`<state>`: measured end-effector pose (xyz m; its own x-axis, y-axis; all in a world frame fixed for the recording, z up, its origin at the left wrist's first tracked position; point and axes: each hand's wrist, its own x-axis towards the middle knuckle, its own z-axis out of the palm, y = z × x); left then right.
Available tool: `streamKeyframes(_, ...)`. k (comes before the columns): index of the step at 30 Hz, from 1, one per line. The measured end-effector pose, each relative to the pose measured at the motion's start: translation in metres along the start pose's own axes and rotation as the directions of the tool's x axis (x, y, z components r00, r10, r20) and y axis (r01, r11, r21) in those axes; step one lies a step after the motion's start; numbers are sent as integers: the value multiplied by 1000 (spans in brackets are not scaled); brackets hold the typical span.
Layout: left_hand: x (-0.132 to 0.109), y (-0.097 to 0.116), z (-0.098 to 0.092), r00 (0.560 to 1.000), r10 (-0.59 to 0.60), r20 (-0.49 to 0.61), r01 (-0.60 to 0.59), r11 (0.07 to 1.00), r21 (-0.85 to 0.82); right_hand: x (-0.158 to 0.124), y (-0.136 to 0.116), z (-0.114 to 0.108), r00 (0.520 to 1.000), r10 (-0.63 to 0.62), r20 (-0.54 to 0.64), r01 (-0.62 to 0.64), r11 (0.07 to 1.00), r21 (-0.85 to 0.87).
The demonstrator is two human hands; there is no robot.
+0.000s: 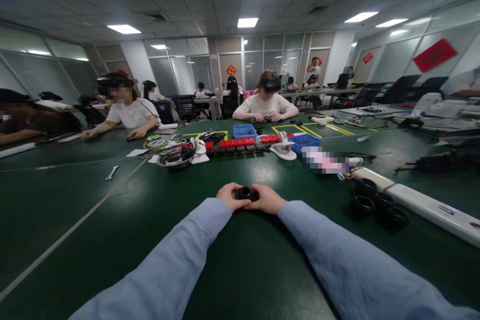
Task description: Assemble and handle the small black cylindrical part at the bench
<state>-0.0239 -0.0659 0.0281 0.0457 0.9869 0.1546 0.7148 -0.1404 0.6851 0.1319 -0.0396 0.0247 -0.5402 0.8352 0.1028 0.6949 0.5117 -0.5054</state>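
Both of my hands meet over the green table, holding a small black ring-shaped part point(245, 193) between them. Its round opening faces up towards me. My left hand point(228, 197) is closed on its left side, with the thumb in front. From the right, my right hand point(267, 198) grips the same part, and the two thumbs nearly touch. The fingers hide much of its sides. Off to the right lie several black ring-shaped parts point(363, 204) in a cluster, apart from my hands.
A long white device point(431, 205) lies beyond the black parts. Ahead stand red and black blocks point(240, 145), white clamps point(284, 147), blue bins point(305, 143) and a metal bowl point(168, 162) of cables. A wrench point(111, 173) lies left. Co-workers sit across the table.
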Motion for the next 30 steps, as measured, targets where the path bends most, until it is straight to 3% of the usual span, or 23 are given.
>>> streamKeyframes(3, -1, 6, 7, 981, -44, -190, 64, 993, 98, -2, -12, 7, 982, 94, -161, -124, 975, -187)
streamKeyframes(6, -2, 7, 9, 973, -24, -229, 47, 994, 94, -5, -19, 8, 979, 100, -178, -142, 959, -246)
streamKeyframes(11, 0, -4, 5, 997, 33, -73, -38, 997, -60, -6, -7, -1, 991, -96, -90, 84, 989, -122)
streamKeyframes(14, 3, -10, 2, 996, 86, 31, -80, 983, -164, -3, 5, -8, 977, -209, 27, 209, 978, 9)
streamKeyframes(18, 3, -9, -5, 979, 143, 145, -110, 970, -215, 1, 13, -15, 953, -264, 149, 241, 957, 160)
streamKeyframes(24, 4, -8, -10, 962, 155, 227, -101, 967, -234, 0, 10, -18, 943, -289, 163, 270, 954, 134)
streamKeyframes(30, 4, -6, -10, 964, 138, 227, -83, 969, -234, 1, 9, -17, 947, -279, 156, 261, 957, 129)
